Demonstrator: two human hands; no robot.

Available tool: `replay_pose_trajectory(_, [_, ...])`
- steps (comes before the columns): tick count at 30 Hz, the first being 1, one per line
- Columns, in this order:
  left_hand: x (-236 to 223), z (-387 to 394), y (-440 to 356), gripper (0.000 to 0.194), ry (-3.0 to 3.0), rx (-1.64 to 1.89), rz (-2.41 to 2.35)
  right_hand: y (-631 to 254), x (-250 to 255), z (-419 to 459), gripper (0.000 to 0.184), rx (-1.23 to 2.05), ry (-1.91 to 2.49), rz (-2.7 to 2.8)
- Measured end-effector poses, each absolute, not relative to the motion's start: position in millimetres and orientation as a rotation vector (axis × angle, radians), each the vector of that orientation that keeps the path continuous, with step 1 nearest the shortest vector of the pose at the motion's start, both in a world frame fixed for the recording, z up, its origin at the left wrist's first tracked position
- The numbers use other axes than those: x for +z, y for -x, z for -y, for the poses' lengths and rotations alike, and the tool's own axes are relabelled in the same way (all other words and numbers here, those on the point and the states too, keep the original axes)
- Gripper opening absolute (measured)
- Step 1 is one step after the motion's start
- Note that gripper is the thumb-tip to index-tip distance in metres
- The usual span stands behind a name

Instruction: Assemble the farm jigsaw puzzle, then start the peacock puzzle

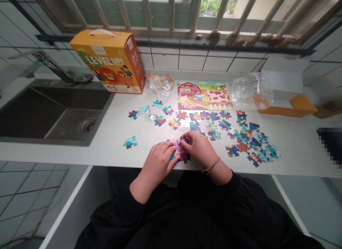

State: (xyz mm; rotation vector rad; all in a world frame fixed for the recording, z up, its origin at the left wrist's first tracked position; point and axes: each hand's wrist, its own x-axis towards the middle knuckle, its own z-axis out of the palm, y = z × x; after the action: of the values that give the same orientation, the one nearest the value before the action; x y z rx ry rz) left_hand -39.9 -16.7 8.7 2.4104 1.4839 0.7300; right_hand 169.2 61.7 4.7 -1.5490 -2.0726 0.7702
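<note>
Near the counter's front edge, a small cluster of joined purple and pink puzzle pieces point(182, 155) lies between my hands. My left hand point(158, 160) rests on its left side, fingers curled over the edge and thumb along the bottom. With thumb and forefinger together, my right hand point(201, 149) grips at the upper right of the cluster, over a dark purple piece that it partly covers. Loose pieces lie just beyond, among them a dark blue piece point(195, 126) and a brown piece point(182, 115). A teal piece point(130, 142) sits alone to the left.
A mixed pile of puzzle pieces point(263, 145) spreads to the right. Behind are an orange box point(112, 63), a bag of pieces point(160, 83), a farm picture board point(204, 95), clear plastic wrap point(249, 92) and an open carton point(288, 108). A dark sink point(53, 113) is at left.
</note>
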Motion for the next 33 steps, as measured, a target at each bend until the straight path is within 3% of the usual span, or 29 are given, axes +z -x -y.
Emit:
replay_pose_trajectory(16, [2,14,47,0.021,-2.437,0.771,-1.419,-153,22,-40,0.02,0.426,1.806,2.288])
replay_pose_trajectory(21, [-1,17,47,0.033,-2.594,0.731,-1.234,-148,25,-33,0.027,0.417,1.895,2.359])
replay_pose_trajectory(24, [-3,17,48,0.041,-2.593,0.683,-1.224,-152,26,-31,0.032,0.447,1.877,2.394])
replay_pose_trajectory(33, [-3,-2,61,0.036,-2.608,0.602,-1.127,-189,22,-10,0.04,0.431,1.646,2.414])
